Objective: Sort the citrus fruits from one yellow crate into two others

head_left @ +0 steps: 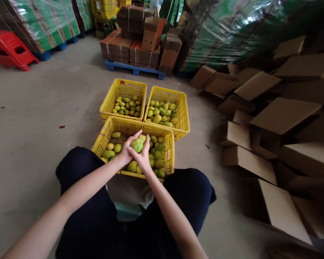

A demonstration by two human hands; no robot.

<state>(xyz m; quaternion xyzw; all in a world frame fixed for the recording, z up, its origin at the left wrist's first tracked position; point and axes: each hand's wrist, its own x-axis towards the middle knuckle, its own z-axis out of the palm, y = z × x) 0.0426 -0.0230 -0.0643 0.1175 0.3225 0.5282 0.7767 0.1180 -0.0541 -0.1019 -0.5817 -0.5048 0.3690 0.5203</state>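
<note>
A green-yellow fruit (pixel 138 143) is held between both of my hands above the near yellow crate (pixel 174 154). My left hand (pixel 127 151) wraps its left side, and my right hand (pixel 143 154) presses its right side. Beneath them, several green and yellow fruits lie in the near crate, with bare crate floor showing at its upper middle. Behind stand two more yellow crates, the back left one (pixel 104 104) and the back right one (pixel 185 115), both holding smaller-looking fruits of the same kind.
Open cardboard boxes (pixel 284 115) are heaped along the right. A blue pallet (pixel 135 69) bears bundled cardboard (pixel 144 55) at the back. A red stool (pixel 10 50) stands far left. Wrapped green stacks (pixel 47 21) line the back. My knees flank the near crate.
</note>
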